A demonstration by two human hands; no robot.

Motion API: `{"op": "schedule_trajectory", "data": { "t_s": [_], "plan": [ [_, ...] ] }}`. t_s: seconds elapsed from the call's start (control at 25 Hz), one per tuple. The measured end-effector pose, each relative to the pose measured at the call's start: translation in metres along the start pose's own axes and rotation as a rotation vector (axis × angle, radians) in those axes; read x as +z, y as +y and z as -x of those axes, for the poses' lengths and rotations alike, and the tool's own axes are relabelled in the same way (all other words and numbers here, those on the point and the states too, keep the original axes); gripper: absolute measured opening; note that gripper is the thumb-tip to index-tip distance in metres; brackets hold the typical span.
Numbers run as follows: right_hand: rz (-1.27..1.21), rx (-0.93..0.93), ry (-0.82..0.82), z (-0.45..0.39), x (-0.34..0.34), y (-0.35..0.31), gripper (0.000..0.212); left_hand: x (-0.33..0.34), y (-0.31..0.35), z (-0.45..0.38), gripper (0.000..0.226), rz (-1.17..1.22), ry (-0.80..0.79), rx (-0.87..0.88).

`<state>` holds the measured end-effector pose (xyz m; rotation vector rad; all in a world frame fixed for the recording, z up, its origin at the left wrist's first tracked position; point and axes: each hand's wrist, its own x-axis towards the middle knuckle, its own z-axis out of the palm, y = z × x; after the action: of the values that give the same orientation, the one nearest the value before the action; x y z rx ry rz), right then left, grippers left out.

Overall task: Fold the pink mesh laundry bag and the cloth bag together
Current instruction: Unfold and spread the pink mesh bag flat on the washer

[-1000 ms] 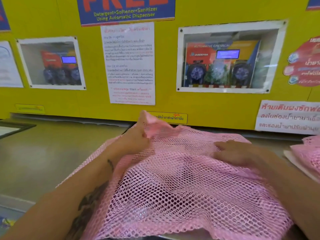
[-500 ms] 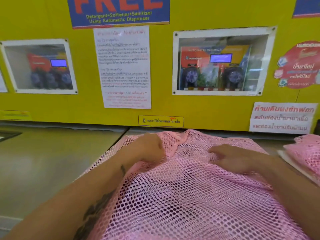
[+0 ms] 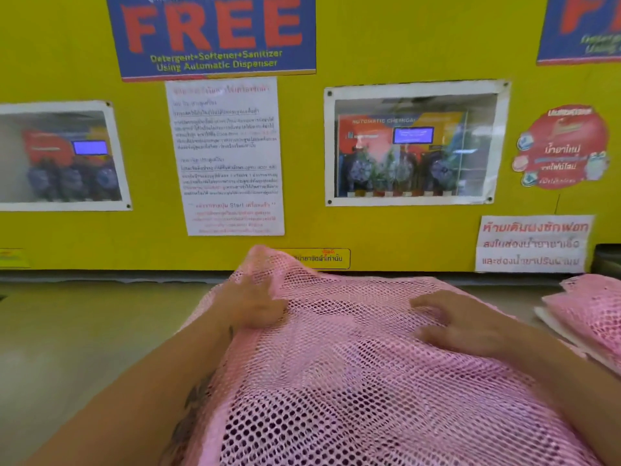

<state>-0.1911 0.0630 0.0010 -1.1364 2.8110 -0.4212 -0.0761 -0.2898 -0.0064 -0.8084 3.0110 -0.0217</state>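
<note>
The pink mesh laundry bag [image 3: 353, 381] lies spread over the counter in front of me and fills the lower middle of the view. My left hand [image 3: 255, 304] grips its far left edge and lifts a corner of mesh into a peak against the yellow wall. My right hand [image 3: 460, 322] lies flat on the mesh at the right, fingers spread and pointing left. Through the mesh a paler pink shape shows in the middle, possibly the cloth bag; I cannot tell.
A grey counter [image 3: 84, 348] stretches to the left. At the right edge sits a folded stack of pink mesh on white cloth [image 3: 591, 314]. Close behind stands a yellow wall [image 3: 386, 230] with posters, notices and two windows.
My left hand dropped onto the mesh, then raised its far corner into a peak again. My right hand stays flat on the bag. The camera tilted up.
</note>
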Motion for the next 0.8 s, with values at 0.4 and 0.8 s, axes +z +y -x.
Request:
{"op": "schedule_trajectory", "data": {
  "t_s": [0.4,0.8],
  "plan": [
    [0.185,0.138,-0.083,0.005,-0.013,0.002,0.076,-0.011,-0.017,0.041,0.075,0.05,0.141,0.066],
    [0.106,0.199,-0.063,0.063,-0.038,0.005,0.062,-0.015,-0.003,0.063,0.093,-0.066,-0.182,0.145]
  ]
}}
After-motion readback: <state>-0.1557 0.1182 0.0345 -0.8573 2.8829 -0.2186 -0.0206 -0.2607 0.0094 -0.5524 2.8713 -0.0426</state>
